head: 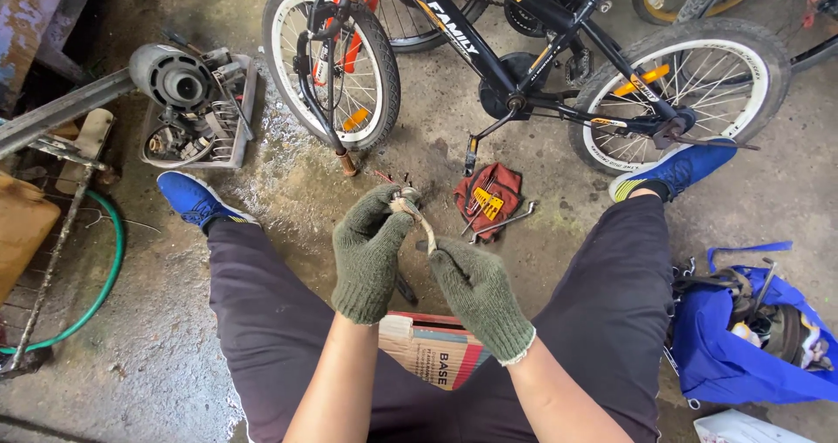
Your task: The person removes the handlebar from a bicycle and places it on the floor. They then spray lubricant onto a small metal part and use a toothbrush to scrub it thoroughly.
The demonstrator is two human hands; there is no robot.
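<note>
Left hand [371, 251] grips small rusty metal part [407, 200]; right hand [476, 290] pinches its pale strip [425, 225], steadying it above the red tool pouch [489, 200].

Both hands wear matt, coarse-knit olive cloth gloves, left [371, 251] and right [476, 290]. Between them sits a small rusty, dull metal part [410, 206]. The rough grey concrete floor [175, 356] looks damp. The black bicycle frame [489, 54] is glossy painted metal; the blue bag [724, 356] is smooth cloth.
</note>
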